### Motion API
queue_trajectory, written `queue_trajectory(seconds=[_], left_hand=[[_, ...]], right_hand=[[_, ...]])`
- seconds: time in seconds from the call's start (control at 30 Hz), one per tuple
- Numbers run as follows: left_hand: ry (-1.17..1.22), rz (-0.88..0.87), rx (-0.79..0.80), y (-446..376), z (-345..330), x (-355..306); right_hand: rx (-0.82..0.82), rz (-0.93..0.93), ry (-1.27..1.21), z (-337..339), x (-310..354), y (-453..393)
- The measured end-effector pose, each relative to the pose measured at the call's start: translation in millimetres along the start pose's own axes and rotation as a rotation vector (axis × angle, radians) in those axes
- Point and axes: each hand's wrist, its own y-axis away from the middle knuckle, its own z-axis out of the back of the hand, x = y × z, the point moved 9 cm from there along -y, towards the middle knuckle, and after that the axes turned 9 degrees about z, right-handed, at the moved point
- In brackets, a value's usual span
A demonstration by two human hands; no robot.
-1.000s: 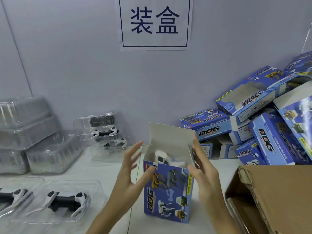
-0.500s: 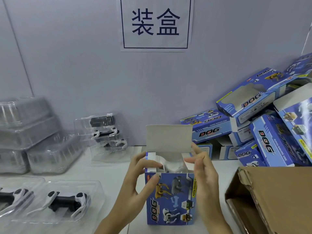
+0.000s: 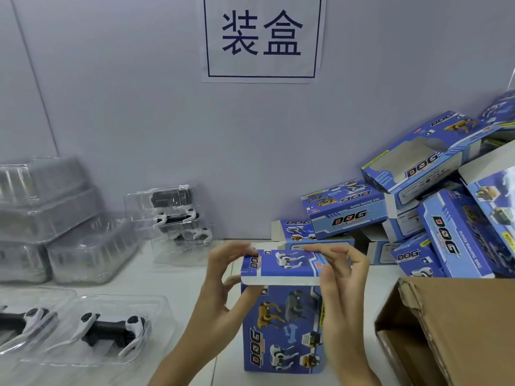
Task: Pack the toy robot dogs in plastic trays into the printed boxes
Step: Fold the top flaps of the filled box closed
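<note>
A blue printed box (image 3: 281, 330) stands upright on the white table in front of me. Its top flap (image 3: 281, 264) is folded down over the opening, with the white tuck edge showing at the front. My left hand (image 3: 220, 285) holds the flap's left end with curled fingers. My right hand (image 3: 342, 285) pinches the flap's right end between thumb and fingers. The box's contents are hidden. A black and white toy robot dog in a clear plastic tray (image 3: 108, 330) lies at the near left, with another tray (image 3: 19, 327) beside it.
Empty clear trays (image 3: 50, 218) are stacked at the far left, and more trays with dogs (image 3: 172, 213) lean on the wall. A pile of blue printed boxes (image 3: 418, 207) fills the right. An open brown carton (image 3: 451, 330) stands at the near right.
The top flap stood upright over the open box and the white dog showed inside. The side flaps were pushed in, and now the top flap is folded down over the opening.
</note>
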Motion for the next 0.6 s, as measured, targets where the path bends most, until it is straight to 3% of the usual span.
queue_trajectory(seconds=[0.13, 0.27, 0.6], left_hand=[[-0.135, -0.002, 0.078, 2.3, -2.3, -1.9], [-0.058, 0.072, -0.013, 0.3, -4.0, -4.3], [0.034, 0.065, 0.04, -0.2, -4.4, -9.4]], right_hand=[[0.038, 0.0, 0.14, -5.7, -3.6, 2.3], [0.04, -0.016, 0.157, -5.8, -5.9, 2.6], [0.022, 0.002, 0.172, -5.1, -8.7, 3.2]])
